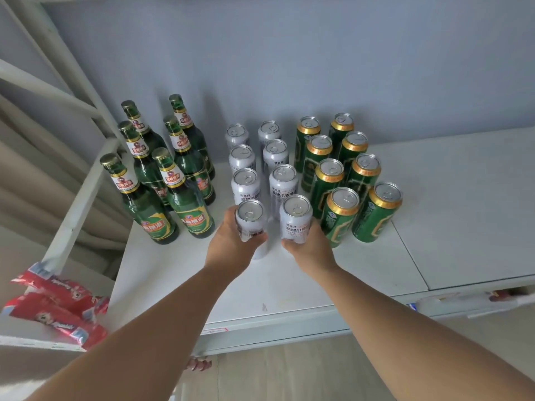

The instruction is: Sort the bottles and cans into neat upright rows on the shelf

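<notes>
Near L, below shelf level: red snack packs (pixel 58 311). On the white shelf (pixel 179 285), L hand (pixel 228 247) is curled round the near-left white can (pixel 250 219) and R hand (pixel 308 251) round the near-right white can (pixel 296 218). Both cans are upright, fronting 2 rows of white cans (pixel 246 180) running far. To the R, 2 rows of green cans (pixel 330 172). To the L, 6 green bottles (pixel 185 204), upright, in 2 rows.
</notes>
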